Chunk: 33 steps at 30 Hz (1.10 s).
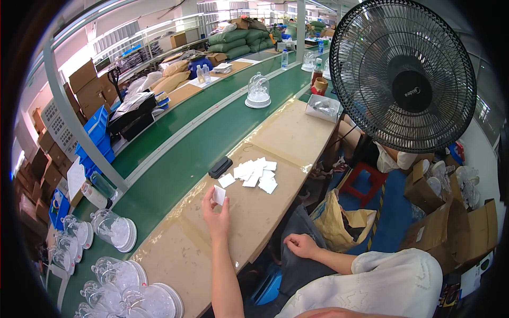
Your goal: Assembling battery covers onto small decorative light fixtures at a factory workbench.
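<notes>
My left hand (214, 211) is raised over the brown worktable (289, 132) and pinches a small white card (219, 195) between thumb and fingers. A loose pile of the same white cards (255, 174) lies further along the table, with one single card (226, 180) apart from it. Beside the pile sits a small black case (220, 167). My right hand (300, 245) rests low on my dark trousers off the table's edge, fingers curled, with nothing clearly in it.
A green conveyor belt (175, 164) runs along the table's left, with several clear plastic domes (114, 229) at its near end and one (258, 91) further up. A black standing fan (409, 79) is at right, a person behind it. Red stool (367, 183), yellow bag (339, 222), cardboard boxes (440, 230) below.
</notes>
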Each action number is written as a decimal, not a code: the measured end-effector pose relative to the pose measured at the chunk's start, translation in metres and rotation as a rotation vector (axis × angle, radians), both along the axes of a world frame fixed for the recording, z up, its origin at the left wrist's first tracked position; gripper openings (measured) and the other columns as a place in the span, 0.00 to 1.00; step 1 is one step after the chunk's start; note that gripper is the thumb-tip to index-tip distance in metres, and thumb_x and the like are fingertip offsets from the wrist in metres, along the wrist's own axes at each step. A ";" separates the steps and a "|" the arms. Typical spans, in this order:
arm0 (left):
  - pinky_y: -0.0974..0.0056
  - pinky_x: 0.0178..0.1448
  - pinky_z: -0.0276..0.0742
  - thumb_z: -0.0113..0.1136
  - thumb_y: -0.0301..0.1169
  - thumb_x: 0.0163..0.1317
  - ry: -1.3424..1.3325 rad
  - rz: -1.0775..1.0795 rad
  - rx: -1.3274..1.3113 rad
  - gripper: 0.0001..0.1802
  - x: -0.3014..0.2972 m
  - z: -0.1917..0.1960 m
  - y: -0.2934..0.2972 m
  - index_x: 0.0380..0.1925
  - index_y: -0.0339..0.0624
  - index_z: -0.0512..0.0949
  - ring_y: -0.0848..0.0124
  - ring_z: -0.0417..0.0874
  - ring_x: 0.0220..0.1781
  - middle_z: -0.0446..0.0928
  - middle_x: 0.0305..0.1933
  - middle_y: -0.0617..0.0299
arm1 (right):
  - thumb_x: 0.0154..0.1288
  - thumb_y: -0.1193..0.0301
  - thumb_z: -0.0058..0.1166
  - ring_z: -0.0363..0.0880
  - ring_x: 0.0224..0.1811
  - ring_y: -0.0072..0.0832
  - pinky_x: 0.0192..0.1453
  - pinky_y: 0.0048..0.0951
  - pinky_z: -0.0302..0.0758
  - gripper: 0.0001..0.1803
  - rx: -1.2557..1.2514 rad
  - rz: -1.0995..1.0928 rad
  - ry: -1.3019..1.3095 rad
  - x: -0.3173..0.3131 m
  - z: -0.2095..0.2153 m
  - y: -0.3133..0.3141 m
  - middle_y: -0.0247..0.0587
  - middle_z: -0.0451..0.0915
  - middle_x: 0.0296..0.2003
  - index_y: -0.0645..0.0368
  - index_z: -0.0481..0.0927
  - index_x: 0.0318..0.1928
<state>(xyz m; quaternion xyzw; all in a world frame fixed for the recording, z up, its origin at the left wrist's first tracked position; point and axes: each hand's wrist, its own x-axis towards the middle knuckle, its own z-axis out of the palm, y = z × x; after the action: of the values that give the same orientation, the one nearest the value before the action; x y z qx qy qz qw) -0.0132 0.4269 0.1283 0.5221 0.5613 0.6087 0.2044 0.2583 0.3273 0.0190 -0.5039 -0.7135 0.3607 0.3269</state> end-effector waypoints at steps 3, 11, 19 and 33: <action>0.60 0.58 0.72 0.63 0.25 0.58 -0.002 0.002 -0.014 0.26 0.002 0.002 -0.001 0.58 0.46 0.72 0.66 0.73 0.61 0.73 0.60 0.59 | 0.64 0.72 0.52 0.80 0.22 0.23 0.29 0.24 0.74 0.06 0.002 0.003 0.009 0.000 -0.001 0.000 0.39 0.81 0.22 0.59 0.81 0.37; 0.61 0.56 0.74 0.63 0.25 0.58 -0.010 -0.010 0.008 0.26 0.001 0.000 0.002 0.58 0.44 0.72 0.67 0.74 0.59 0.73 0.58 0.57 | 0.63 0.71 0.52 0.82 0.23 0.24 0.30 0.25 0.75 0.07 0.000 -0.001 -0.006 -0.001 0.000 0.001 0.39 0.82 0.23 0.59 0.81 0.38; 0.64 0.51 0.77 0.64 0.24 0.57 -0.058 -0.020 0.018 0.27 0.000 -0.004 0.004 0.59 0.40 0.71 0.68 0.74 0.56 0.72 0.59 0.57 | 0.61 0.68 0.54 0.83 0.26 0.34 0.31 0.30 0.77 0.08 0.003 -0.015 -0.011 -0.002 0.001 0.000 0.43 0.82 0.24 0.57 0.82 0.37; 0.59 0.58 0.74 0.66 0.24 0.55 -0.072 -0.042 0.017 0.34 0.002 0.000 0.004 0.62 0.39 0.65 0.63 0.72 0.63 0.70 0.62 0.55 | 0.63 0.70 0.53 0.82 0.24 0.26 0.30 0.26 0.75 0.07 0.027 -0.010 -0.009 -0.002 0.001 0.002 0.40 0.82 0.23 0.58 0.82 0.38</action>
<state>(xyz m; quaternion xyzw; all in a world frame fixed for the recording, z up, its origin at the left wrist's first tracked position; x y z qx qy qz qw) -0.0112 0.4305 0.1284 0.5134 0.5371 0.6275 0.2327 0.2558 0.3289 0.0203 -0.5047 -0.7171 0.3471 0.3324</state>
